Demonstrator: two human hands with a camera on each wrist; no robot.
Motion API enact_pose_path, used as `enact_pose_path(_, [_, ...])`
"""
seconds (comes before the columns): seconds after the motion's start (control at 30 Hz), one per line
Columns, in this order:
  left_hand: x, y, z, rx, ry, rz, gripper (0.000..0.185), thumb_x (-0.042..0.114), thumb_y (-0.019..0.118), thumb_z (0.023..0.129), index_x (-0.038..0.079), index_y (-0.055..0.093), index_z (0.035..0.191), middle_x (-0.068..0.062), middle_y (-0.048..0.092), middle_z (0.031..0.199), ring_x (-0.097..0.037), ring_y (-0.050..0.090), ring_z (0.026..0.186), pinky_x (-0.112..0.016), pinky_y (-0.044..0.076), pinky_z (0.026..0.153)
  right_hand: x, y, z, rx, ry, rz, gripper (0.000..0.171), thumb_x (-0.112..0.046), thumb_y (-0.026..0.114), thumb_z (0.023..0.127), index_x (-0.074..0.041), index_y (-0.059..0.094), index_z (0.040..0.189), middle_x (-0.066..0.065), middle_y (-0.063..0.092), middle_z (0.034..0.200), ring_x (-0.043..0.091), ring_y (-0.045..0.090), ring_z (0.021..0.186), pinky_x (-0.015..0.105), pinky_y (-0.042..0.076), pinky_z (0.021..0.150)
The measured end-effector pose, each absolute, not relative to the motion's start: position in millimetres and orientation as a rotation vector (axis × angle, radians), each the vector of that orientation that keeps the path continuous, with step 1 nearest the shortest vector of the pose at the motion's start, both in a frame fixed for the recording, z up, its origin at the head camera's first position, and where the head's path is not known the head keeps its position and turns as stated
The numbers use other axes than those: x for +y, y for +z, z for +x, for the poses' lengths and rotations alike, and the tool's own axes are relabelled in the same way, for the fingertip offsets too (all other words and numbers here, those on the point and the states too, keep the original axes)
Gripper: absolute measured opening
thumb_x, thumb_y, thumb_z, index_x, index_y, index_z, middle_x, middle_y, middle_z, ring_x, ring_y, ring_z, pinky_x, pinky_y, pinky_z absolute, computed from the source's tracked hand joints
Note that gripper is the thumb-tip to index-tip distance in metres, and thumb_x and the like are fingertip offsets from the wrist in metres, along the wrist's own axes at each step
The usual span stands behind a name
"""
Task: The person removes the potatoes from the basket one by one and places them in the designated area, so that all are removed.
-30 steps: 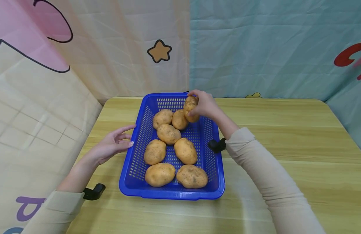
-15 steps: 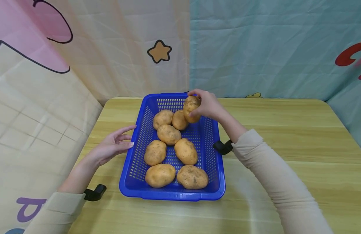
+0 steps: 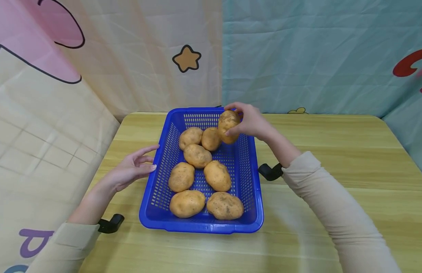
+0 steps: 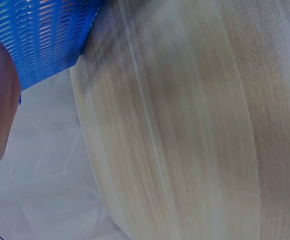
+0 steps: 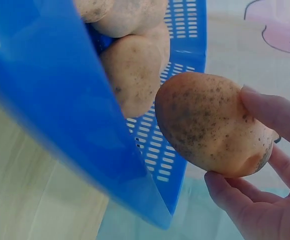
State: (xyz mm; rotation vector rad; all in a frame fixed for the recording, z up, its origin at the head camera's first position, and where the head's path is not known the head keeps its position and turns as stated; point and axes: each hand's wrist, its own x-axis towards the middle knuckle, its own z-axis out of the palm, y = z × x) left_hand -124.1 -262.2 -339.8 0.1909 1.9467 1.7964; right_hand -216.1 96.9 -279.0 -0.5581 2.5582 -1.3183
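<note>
Since a second ago my right hand (image 3: pixel 249 121) is carrying the potato (image 3: pixel 228 126), pinched in curled fingers, rightward over the basket (image 3: pixel 252 182) wall, risking a clip and drop, while my left hand (image 3: pixel 130 170) is resting with fingers spread.

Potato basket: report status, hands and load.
Right hand grips potato over basket's far right corner. Left hand open beside left wall. Seven potatoes inside. Nothing blocking.

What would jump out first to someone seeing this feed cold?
The bright blue basket in the middle of the wooden table, with seven potatoes lying in it. Next, the right hand holding an eighth potato above the basket's far right corner, fingers curled round it. The left hand rests open at the basket's left wall.
</note>
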Motion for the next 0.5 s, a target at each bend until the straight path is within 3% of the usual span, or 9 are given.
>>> enact_pose_path(0.5, [-262, -340, -124, 1.931, 1.817, 0.232, 0.068, -0.002, 0.056, 0.090, 0.001, 0.017, 0.146, -0.008, 0.061, 0.107, -0.018, 0.065, 0.092, -0.032, 0.053, 0.084, 121, -274, -212, 2.447, -1.468, -0.546, 0.068, -0.004, 0.080, 0.070, -0.010, 0.050, 0.130, 0.013, 0.050, 0.122, 0.028, 0.050, 0.109, 0.041, 0.052, 0.081])
